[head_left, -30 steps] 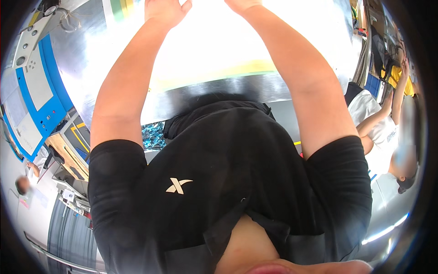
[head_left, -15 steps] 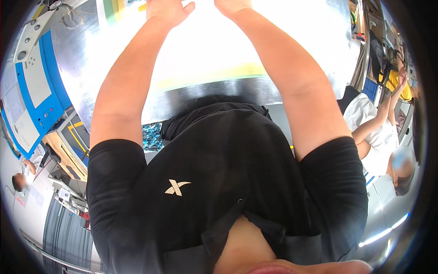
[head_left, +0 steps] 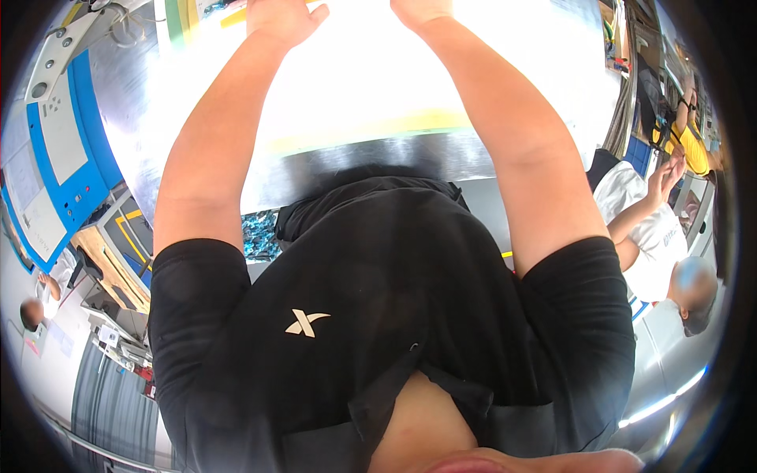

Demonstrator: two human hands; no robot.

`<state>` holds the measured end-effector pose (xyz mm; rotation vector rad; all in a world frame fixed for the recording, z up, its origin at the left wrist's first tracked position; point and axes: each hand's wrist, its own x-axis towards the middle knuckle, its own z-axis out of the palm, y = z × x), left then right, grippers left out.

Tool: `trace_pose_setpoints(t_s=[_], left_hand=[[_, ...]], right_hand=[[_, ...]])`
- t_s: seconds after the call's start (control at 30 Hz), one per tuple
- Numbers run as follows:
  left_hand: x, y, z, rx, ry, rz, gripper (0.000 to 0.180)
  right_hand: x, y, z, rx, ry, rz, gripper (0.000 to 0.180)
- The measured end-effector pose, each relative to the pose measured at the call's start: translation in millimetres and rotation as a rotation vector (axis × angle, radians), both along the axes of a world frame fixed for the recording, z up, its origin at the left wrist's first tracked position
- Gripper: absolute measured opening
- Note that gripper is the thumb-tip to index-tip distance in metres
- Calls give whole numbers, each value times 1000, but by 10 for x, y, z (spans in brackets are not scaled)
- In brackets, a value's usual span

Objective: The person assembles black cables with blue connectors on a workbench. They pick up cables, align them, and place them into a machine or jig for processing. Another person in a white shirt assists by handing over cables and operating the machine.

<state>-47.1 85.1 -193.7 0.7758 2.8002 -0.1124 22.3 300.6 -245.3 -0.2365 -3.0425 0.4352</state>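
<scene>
Both my hands reach over a brightly lit metal tabletop (head_left: 288, 185) at the top of the picture. My left hand (head_left: 276, 20) is cut off by the upper edge; its thumb sticks out to the right, and the other fingers are out of sight. A yellow strip (head_left: 234, 17) lies just left of that hand. Across a gap, the base of my right hand (head_left: 423, 9) shows at the same edge, its fingers hidden. Glare whitens the surface between them, so anything under the hands cannot be made out. A pale yellow-green band (head_left: 378, 124) crosses the surface nearer my body.
To the left stand a blue and white machine panel (head_left: 67, 150) and a metal bracket (head_left: 55, 63) with cables. A person in a white top (head_left: 639, 205) is close on the right, with a person in yellow (head_left: 694, 150) beyond. Another person (head_left: 49, 292) is far left.
My right hand has shifted a little to the right, and my left hand slightly left and upward, widening the gap. The hands of the person in white have moved lower.
</scene>
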Motion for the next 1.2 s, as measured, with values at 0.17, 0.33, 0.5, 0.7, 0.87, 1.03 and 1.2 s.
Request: trace_pose_setpoints(t_s=[0.17,0.33,0.5,0.7,0.87,1.03,1.2], left_hand=[[39,34,123,-14,-27,47,79],[-12,15,-161,101,12,18,77],[66,63,-38,55,3,33,76],[6,-2,-108,59,16,20,76],[-8,-21,-210,123,38,27,76],[53,15,-69,76,25,25,76],[-9,-3,-114,73,46,36,73]], right_hand=[[-43,-110,19,-15,-17,10,43],[-58,-195,72,-23,-26,28,44],[-76,-183,-18,-5,1,53,45],[6,-21,51,13,-34,2,45],[55,101,71,39,-44,-28,45],[105,269,30,71,3,-27,45],[131,359,95,38,-67,-76,44]])
